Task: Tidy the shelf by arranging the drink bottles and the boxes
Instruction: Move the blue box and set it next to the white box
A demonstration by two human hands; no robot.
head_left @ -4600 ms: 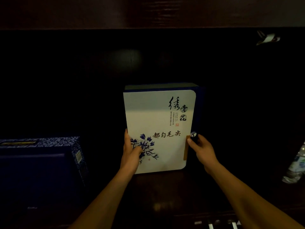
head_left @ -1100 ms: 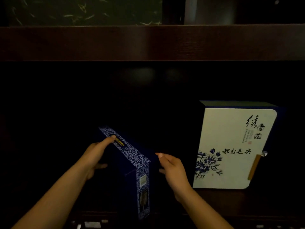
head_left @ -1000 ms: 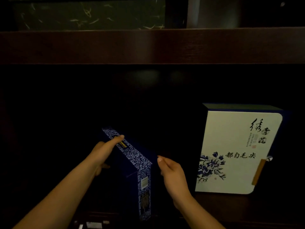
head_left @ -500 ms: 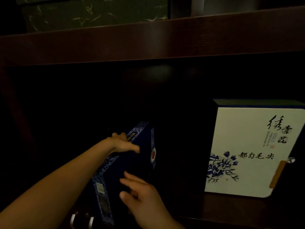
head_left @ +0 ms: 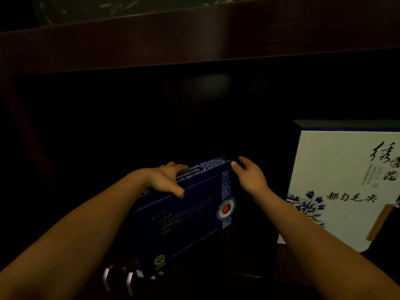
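A dark blue box (head_left: 190,221) with a patterned blue-and-white edge and a red round seal stands tilted on the dark shelf, its broad front turned toward me. My left hand (head_left: 166,180) grips its top edge, thumb curled over the front face. My right hand (head_left: 249,176) holds the box's upper right corner with its fingertips. To the right a white box (head_left: 346,187) with blue flowers and black calligraphy stands upright, partly cut off by the frame's edge.
A dark wooden shelf board (head_left: 194,37) runs overhead. A wooden upright (head_left: 28,148) stands at the left. The shelf's back is black and dim. Small metal glints (head_left: 116,276) show at the shelf's front edge.
The blue box has been turned from edge-on to face-on and raised upright. My right hand has moved from its front face up to its top right corner. My view has shifted left.
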